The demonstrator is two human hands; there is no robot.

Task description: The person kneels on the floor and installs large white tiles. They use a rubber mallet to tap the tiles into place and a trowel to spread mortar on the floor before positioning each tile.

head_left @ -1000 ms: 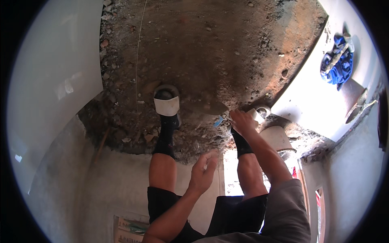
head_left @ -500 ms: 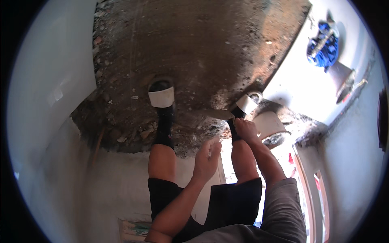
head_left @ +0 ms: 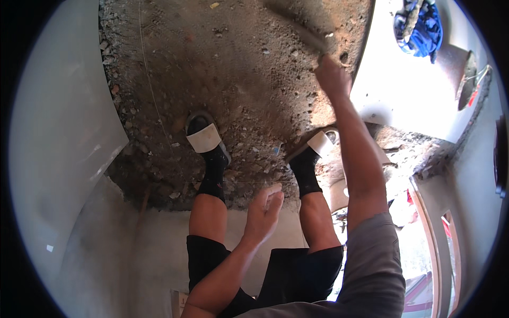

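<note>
My right hand [head_left: 334, 77] is stretched far forward over the dirt floor [head_left: 238, 90], closed round the handle of a trowel [head_left: 299, 29]. The trowel's long, narrow blade is smeared by motion and points up to the left, above the rough soil. My left hand [head_left: 262, 212] hangs between my knees, near the foot of the wall behind me. It holds nothing, its fingers are loosely bent and whitish dust covers the fingertips. My feet, in black socks and white-strapped slides [head_left: 204, 139], stand apart on the dirt.
White sheets or panels border the dirt at left [head_left: 63, 106] and right [head_left: 382, 95]. On the right one stand a blue-filled container [head_left: 419, 29] and a tipped bucket [head_left: 466, 79]. Another pale bucket [head_left: 338, 196] is partly hidden behind my right leg. A thin string [head_left: 146, 58] crosses the soil.
My right hand has swung forward and away from beside my right leg, carrying the trowel over the far soil. My left hand stays between my knees. The view has shifted slightly.
</note>
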